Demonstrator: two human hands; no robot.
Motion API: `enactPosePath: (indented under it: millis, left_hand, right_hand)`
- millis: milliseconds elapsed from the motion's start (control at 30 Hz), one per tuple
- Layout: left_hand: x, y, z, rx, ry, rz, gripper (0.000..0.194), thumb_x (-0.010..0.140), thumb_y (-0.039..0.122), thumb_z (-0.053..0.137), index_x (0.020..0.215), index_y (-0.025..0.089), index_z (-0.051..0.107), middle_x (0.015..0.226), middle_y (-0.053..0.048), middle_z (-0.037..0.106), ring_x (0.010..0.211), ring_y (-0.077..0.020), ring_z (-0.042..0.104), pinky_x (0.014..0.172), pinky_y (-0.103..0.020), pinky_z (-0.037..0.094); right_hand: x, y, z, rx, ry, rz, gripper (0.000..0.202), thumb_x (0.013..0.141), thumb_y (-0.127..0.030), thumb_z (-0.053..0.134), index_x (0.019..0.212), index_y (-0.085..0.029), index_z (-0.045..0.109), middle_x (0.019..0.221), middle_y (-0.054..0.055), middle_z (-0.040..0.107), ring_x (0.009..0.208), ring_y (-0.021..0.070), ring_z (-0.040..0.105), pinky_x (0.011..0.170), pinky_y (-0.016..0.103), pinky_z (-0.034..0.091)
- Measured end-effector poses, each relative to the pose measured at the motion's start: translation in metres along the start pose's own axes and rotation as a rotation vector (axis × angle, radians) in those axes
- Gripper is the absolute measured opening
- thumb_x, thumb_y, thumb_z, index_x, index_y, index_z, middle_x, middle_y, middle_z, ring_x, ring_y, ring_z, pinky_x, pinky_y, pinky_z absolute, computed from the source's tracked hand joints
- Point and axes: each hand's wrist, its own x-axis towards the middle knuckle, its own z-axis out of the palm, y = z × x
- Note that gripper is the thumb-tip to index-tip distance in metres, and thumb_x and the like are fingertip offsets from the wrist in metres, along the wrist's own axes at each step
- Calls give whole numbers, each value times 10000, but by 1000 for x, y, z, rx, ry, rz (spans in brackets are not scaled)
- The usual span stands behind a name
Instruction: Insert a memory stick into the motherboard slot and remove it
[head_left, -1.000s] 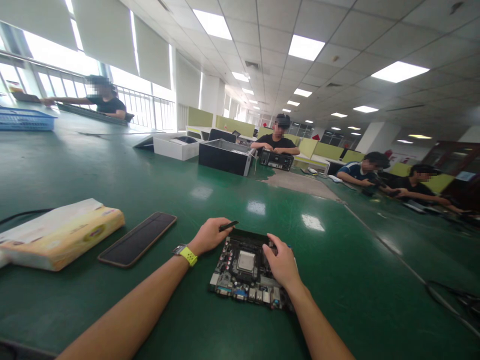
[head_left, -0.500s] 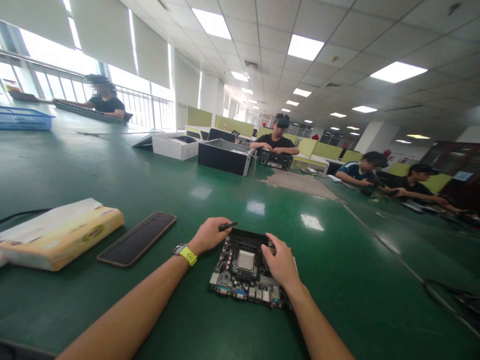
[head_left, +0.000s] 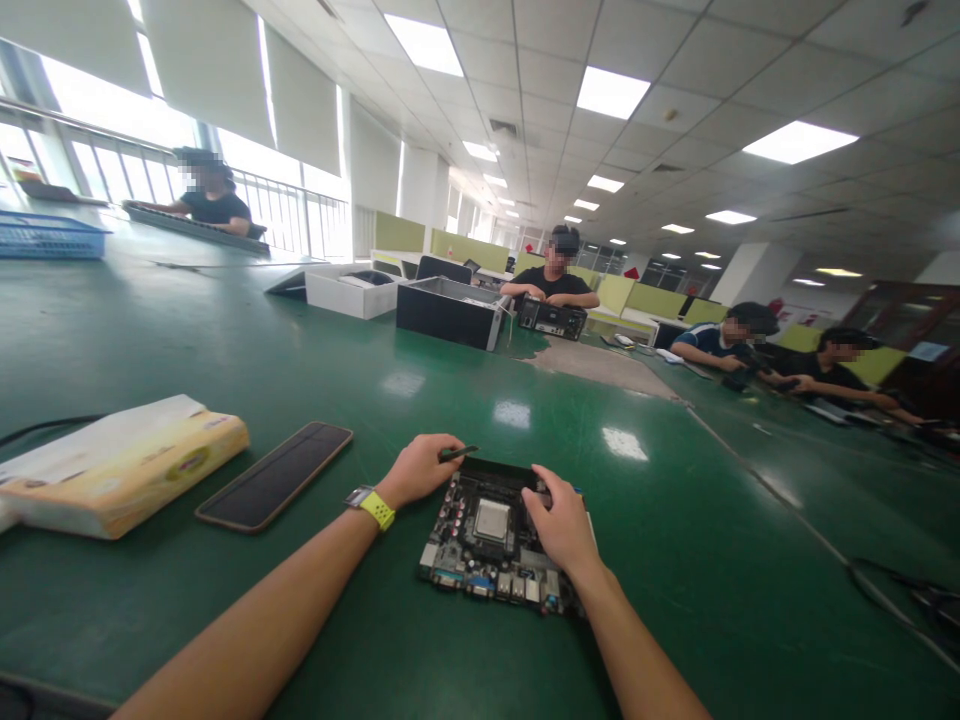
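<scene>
A motherboard (head_left: pixel 459 548) lies flat on the green table in front of me, its ports towards me and a silvery square processor (head_left: pixel 492 520) at its middle. My left hand (head_left: pixel 421 468), with a yellow-green watch strap at the wrist, is closed on a slim dark pointed tool (head_left: pixel 459 453) just beyond the board's far left corner. The tool's kind I cannot make out. Along the far edge stands a dark strip (head_left: pixel 499 467). My right hand (head_left: pixel 559 520) grips the board's right side, thumb over it and fingers at the far right corner; it hides the parts beneath.
To the left lie a phone (head_left: pixel 276 477) and a soft tissue pack (head_left: pixel 127 470). Farther off stand a white box (head_left: pixel 349 296) and a dark computer case (head_left: pixel 446 318). Cables (head_left: pixel 900 595) lie at the right. Several other people sit around the table; one handles a computer unit (head_left: pixel 553 320).
Both my hands, the tool and the motherboard stay in place. At the far left, the keyboard-like object before a person has shifted slightly to the right.
</scene>
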Motion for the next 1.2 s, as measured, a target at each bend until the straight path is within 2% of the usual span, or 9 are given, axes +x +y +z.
enactPosePath:
  millis: [733,1200]
  left_hand:
    - [0,-4,3,10,13,38,184,766,218,546,873,192,693,875,-19,701,803,-167,630,729,-235,477]
    - [0,-5,3,19,11,42,204,763,224,545,901,193,693,909,-25,703,841,-178,633,754,-244,482]
  right_hand:
    - [0,-1,1,9,18,-26,494,828,-345,496,1263,-115,534,1248,106,582,1159,244,507,1021,379,372]
    - [-1,0,0,-4,31,-26,488,817,-355,511,1251,-137,548,1236,101,589,1156,242,507,1013,364,371]
